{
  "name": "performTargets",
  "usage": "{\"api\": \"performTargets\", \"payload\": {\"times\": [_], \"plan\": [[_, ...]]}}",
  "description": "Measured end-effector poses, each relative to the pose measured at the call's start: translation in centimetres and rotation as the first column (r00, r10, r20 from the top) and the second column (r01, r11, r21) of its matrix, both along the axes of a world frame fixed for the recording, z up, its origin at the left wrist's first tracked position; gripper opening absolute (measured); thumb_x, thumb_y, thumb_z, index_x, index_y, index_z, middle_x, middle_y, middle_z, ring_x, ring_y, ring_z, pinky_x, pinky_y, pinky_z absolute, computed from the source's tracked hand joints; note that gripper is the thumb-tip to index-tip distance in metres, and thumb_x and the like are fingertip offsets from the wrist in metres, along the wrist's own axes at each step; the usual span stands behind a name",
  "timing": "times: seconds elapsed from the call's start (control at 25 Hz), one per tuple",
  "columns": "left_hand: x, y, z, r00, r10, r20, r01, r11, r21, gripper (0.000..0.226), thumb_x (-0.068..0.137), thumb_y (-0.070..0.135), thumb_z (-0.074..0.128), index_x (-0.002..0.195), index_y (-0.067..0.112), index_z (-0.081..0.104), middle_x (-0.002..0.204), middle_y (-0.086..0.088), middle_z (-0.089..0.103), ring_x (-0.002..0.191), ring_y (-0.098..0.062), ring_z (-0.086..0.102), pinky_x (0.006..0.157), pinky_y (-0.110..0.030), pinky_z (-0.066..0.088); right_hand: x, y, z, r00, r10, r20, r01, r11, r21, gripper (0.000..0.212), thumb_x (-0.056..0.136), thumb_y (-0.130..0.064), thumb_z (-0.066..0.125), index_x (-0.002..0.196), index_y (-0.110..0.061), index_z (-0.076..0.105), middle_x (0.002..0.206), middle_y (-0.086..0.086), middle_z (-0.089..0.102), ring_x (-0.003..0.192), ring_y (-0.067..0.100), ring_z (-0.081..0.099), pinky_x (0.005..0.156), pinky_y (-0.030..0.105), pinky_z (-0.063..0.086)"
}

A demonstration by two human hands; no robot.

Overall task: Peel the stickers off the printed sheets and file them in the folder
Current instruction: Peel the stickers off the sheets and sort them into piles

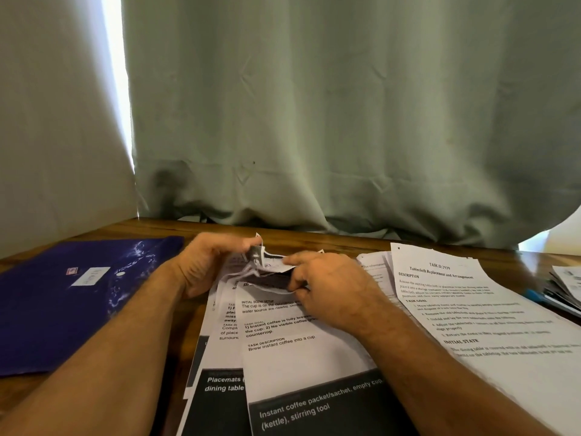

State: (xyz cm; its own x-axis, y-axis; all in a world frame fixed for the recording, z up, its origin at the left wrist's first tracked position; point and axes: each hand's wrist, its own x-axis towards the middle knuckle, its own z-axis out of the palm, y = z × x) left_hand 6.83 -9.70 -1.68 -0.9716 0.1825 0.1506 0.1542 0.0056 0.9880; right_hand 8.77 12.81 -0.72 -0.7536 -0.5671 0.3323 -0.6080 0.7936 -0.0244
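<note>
- We find the left hand (209,262) pinching a crumpled, partly peeled sticker (267,262) at the top of the "Brew instant coffee" sheet (301,347); the thumb and fingers curl round the lifted strip.
- The right hand (327,287) grips the same sticker from the other side and rests on the sheet, fingers curled.
- The sticker is raised and creased but, in our judgement, not yet free of the sheet.
- The blue folder (72,297) lies closed on the wooden table (314,236), just left of the left forearm. We see no sheet in it, so filing appears not yet begun.
- Further printed sheets lie fanned beneath the top one, including a "Placemats" sheet (217,385); whether these carry stickers we cannot tell.
- To the right lies a "Tablecloth Replacement" sheet (465,309), and beyond it a blue pen (536,295) beside more papers at the edge.
- A green curtain (314,105) hangs behind the table.
- Nothing bars the way to the folder, though its flap must first be opened.
</note>
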Motion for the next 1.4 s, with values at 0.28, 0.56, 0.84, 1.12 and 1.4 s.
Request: {"api": "performTargets", "payload": {"times": [0.28,0.56,0.84,1.12,1.4], "plan": [[-2.0,-0.1,-0.7,0.879,0.476,-0.037,-0.477,0.871,-0.116,0.065,0.083,0.004,0.075,0.139,0.026,0.050,0.113,-0.011,0.070,0.088,-0.027,0.075,0.069,-0.038,0.060,-0.1,-0.1,0.2,0.997,-0.022,0.077,0.020,0.999,0.037,0.019,0.096,-0.028,0.060,0.112,-0.033,0.068,0.117,-0.010,0.065,0.108,0.012,0.056,0.097,0.036,0.051],[-2.0,0.6,-0.6,0.768,0.640,0.020,-0.640,0.767,0.048,0.005,0.096,0.013,0.064,0.095,0.015,0.068,0.090,-0.008,0.076,0.079,-0.027,0.075,0.072,-0.044,0.062,-0.1,0.1,-0.2,1.000,0.014,-0.007,-0.014,1.000,-0.012,0.020,0.094,-0.029,0.059,0.110,-0.035,0.070,0.113,-0.013,0.067,0.103,0.011,0.058,0.095,0.034,0.051],[-1.8,0.6,-0.3,0.743,0.668,-0.049,-0.656,0.740,0.148,0.005,0.092,0.018,0.071,0.096,0.018,0.068,0.088,-0.005,0.076,0.074,-0.024,0.076,0.065,-0.040,0.062,-0.2,0.2,-0.2,0.999,0.031,-0.008,-0.031,0.999,-0.012,0.021,0.096,-0.031,0.058,0.114,-0.034,0.069,0.116,-0.013,0.067,0.105,0.010,0.058,0.098,0.033,0.050],[-1.8,1.1,0.0,0.649,0.711,-0.270,-0.705,0.696,0.138,0.007,0.095,0.021,0.067,0.089,0.024,0.067,0.085,0.002,0.075,0.074,-0.016,0.074,0.057,-0.027,0.058,-0.6,0.1,-0.5,0.999,0.022,-0.037,-0.023,0.999,-0.023,0.022,0.098,-0.030,0.055,0.116,-0.033,0.068,0.115,-0.012,0.065,0.105,0.011,0.057,0.097,0.032,0.050],[0.7,3.2,4.2,0.332,0.748,-0.575,-0.758,0.574,0.309,0.015,0.100,0.028,0.058,0.095,0.015,0.054,0.087,0.005,0.066,0.076,0.000,0.067,0.058,-0.016,0.056,-2.1,-0.1,-0.6,0.998,-0.019,-0.059,0.012,0.994,-0.108,0.025,0.094,-0.027,0.056,0.113,-0.029,0.072,0.115,-0.009,0.067,0.099,0.016,0.060,0.094,0.037,0.052]]}}
